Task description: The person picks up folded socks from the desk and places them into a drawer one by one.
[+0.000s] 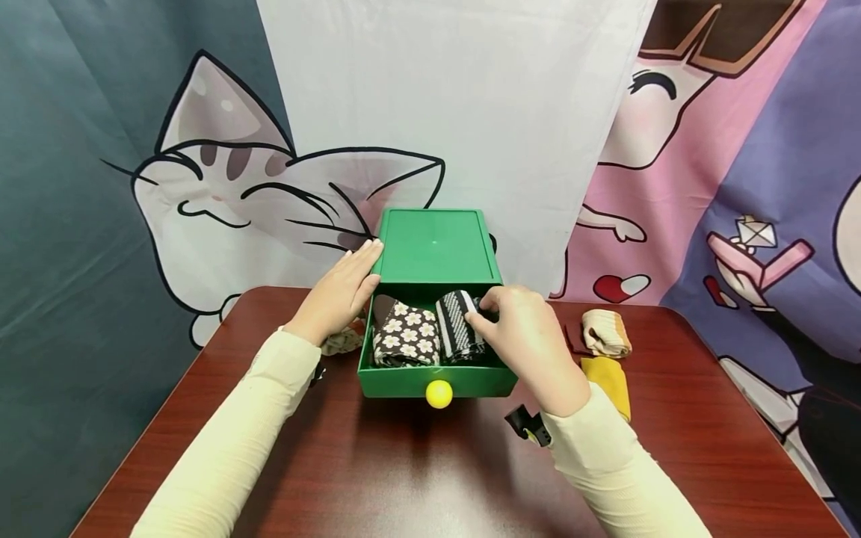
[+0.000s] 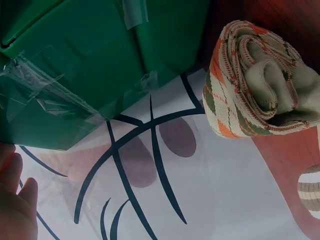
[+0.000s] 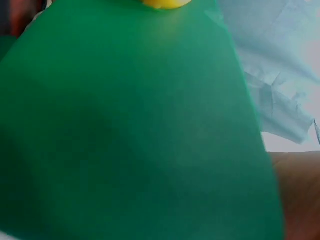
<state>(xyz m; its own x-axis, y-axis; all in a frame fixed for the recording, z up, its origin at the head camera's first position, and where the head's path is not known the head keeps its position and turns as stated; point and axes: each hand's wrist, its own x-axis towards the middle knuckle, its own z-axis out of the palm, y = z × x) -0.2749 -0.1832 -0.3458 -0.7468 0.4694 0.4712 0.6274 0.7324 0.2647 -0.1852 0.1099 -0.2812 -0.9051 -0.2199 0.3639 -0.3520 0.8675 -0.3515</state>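
Observation:
In the head view, a green box (image 1: 433, 246) has its front drawer (image 1: 397, 381) pulled out, with a yellow ball knob (image 1: 439, 394). Inside lies a rolled brown sock with white flowers (image 1: 406, 334). Beside it is a rolled black-and-white patterned sock (image 1: 459, 325). My right hand (image 1: 528, 340) reaches over the drawer's right wall, thumb and forefinger pinching the black-and-white sock at its right side. With fingers straight, my left hand (image 1: 343, 291) rests against the box's left side. The drawer's green plastic (image 3: 150, 125) fills most of the right wrist view.
Left of the box sits a rolled cream sock with orange and green pattern (image 2: 265, 85), partly behind my left hand in the head view. To the right lie a cream-and-orange rolled sock (image 1: 605, 333) and a mustard-yellow sock (image 1: 608, 385). A printed cloth (image 1: 457, 97) hangs behind the table (image 1: 417, 478).

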